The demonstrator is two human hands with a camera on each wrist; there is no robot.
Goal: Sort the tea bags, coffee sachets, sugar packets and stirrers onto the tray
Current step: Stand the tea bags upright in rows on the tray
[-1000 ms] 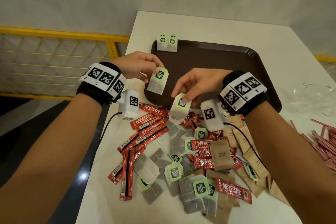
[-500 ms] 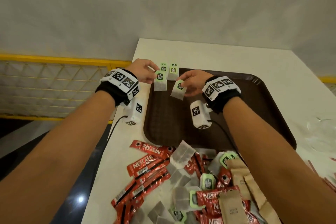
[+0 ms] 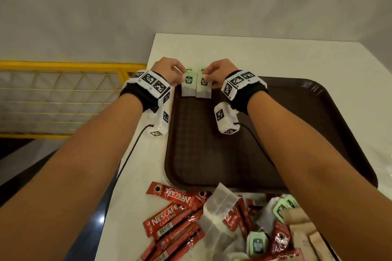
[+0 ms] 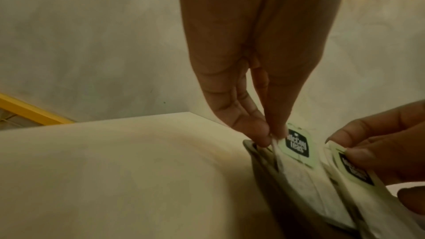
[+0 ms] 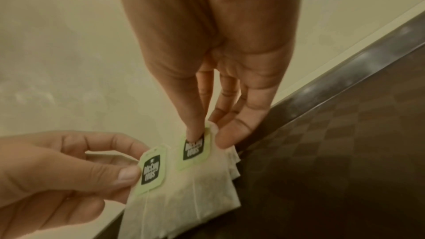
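While each hand, left hand (image 3: 167, 70) and right hand (image 3: 220, 70), pinches a tea bag (image 3: 188, 86) by its tag, both bags lie lengthwise, tags toward the tray's (image 3: 307, 125) far-left corner.

Wide bare floor across the tray (image 3: 297, 133), open from the right and near side. Crowded at the far-left corner by tea bags (image 3: 196, 87) and both hands. Blocked along the near rim by the sachet pile (image 3: 191, 222) on the tabletop (image 3: 275, 57).

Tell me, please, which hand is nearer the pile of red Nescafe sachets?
Left, slightly. Both the left hand and right hand pinch tea bags at the tray's far corner; the Nescafe sachets lie near, left of centre.
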